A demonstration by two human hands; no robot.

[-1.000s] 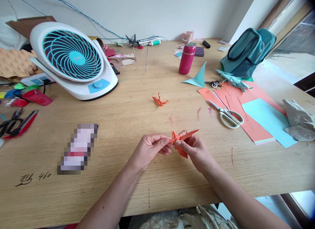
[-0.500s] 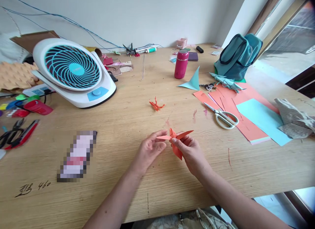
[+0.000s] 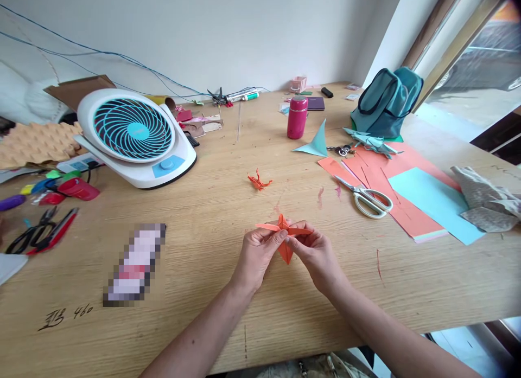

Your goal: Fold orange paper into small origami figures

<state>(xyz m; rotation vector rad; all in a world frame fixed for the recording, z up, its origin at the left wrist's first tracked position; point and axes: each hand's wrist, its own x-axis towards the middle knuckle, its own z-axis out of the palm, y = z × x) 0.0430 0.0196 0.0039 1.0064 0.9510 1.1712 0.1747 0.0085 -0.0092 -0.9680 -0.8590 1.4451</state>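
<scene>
An orange folded paper figure [image 3: 286, 253] with pointed arms is held over the table near its front edge. My left hand [image 3: 257, 254] pinches it from the left, thumb near its middle. From the right, my right hand [image 3: 319, 254] grips it too, its thumb close to the left one. One point sticks out past the left fingers, another lies along the right fingers, and a wider flap hangs below the thumbs. A small twisted orange paper piece [image 3: 259, 181] lies on the table beyond my hands.
White-handled scissors [image 3: 371, 202] lie on orange sheets beside a light blue sheet [image 3: 433, 202]. A pink bottle [image 3: 297, 117], keys and a teal bag [image 3: 382, 104] stand farther back. At left are a fan [image 3: 136, 139], a blurred-out flat object [image 3: 136, 264] and red-handled pliers.
My left hand has moved right and closed on the orange figure, which it was beside with fingers apart. The figure has turned more upright, and the camera view has shifted slightly.
</scene>
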